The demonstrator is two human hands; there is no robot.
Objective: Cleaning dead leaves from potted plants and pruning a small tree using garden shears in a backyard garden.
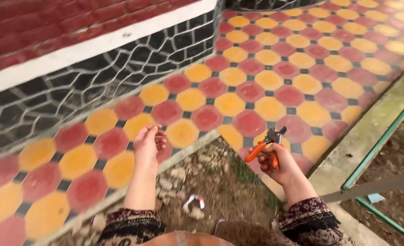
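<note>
Pliers (266, 145), orange-handled: gripped in right hand (275, 165), fingers wrapped round handles, jaws upward. Left hand (148, 145): loosely curled, empty.

metal pliers (269, 145), smooth orange plastic grips

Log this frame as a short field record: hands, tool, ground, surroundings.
left hand: empty, palm up, fingers loosely curled
right hand: gripping the orange-handled pliers, metal head pointing up
paving: red and yellow octagonal tiles with small dark squares between
gravel patch: stones and dirt in a corner below the hands, a small white scrap lying on it
wall: red brick above a white band, dark stone-pattern base
green metal frame: at right, past the concrete kerb
</note>
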